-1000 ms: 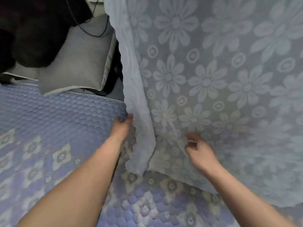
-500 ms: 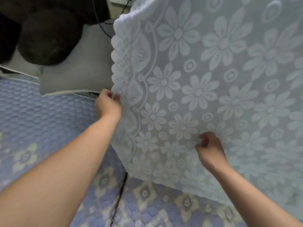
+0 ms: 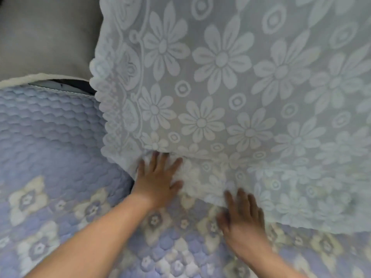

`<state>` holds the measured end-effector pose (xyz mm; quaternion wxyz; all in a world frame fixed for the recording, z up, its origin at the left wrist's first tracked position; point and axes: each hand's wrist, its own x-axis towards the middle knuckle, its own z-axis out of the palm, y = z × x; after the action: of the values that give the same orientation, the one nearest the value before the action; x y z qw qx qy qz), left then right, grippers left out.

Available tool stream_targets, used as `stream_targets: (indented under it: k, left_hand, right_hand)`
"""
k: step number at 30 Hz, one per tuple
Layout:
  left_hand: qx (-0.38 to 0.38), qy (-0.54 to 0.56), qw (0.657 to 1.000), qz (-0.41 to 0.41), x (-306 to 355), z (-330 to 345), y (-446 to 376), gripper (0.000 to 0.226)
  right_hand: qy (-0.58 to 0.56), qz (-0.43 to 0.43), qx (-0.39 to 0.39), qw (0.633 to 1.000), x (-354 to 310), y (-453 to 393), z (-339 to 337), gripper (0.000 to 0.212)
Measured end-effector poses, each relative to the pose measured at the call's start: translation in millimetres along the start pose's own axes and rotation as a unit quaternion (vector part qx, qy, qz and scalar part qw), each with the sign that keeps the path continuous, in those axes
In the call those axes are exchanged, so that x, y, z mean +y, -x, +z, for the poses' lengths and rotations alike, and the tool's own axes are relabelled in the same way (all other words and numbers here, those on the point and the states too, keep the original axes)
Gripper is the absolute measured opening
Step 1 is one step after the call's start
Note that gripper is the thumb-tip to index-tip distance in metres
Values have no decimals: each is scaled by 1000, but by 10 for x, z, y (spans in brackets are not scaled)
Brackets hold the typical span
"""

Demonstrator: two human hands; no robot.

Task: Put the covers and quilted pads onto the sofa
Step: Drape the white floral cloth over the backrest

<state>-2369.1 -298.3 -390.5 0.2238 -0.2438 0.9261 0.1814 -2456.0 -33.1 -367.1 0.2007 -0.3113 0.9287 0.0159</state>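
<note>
Lace cover [image 3: 230, 93] hangs lengthwise down the backrest; I see my left hand [image 3: 158, 183] and right hand [image 3: 243, 215] pressing flat, fingers spread, on its bottom edge over the quilted pad [image 3: 50, 157].

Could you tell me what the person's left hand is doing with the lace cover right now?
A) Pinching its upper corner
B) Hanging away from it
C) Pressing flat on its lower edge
C: the left hand lies with fingers spread on the lace cover at its lower edge.
</note>
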Motion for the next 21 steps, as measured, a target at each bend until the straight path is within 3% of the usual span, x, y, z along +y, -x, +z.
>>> stream_targets:
  k: [4, 6, 8, 10, 12, 14, 17, 19, 21]
  left_hand:
    - [90, -17, 996, -20, 167, -27, -544, 64]
    - [167, -6, 985, -46, 223, 133, -443, 62]
    - [202, 43, 973, -101, 275, 329, -154, 63]
    - [193, 97, 961, -174, 324, 472, 173, 69]
    - [161, 128, 959, -193, 286, 484, 330, 73]
    - [136, 122, 969, -168, 183, 358, 143, 73]
    - [133, 114, 978, -117, 4, 5, -555, 65]
    - [119, 95, 983, -103, -79, -52, -917, 59]
    - [150, 80, 979, -109, -68, -3, -965, 67]
  right_hand:
    - [16, 53, 14, 998, 69, -979, -9, 68]
    - [42, 79, -1, 996, 112, -1317, -31, 68]
    - [32, 97, 38, 994, 83, -1216, 19, 59]
    - [-20, 108, 92, 990, -105, -769, 46, 59]
    - [-32, 52, 94, 994, -313, -366, 101, 63]
    - [-31, 12, 88, 996, -401, -457, 166, 64]
    - [29, 23, 105, 994, -428, -1196, 142, 52]
    - [73, 13, 157, 985, -379, -1488, 136, 43]
    - [22, 13, 210, 977, -434, -1333, 188, 42]
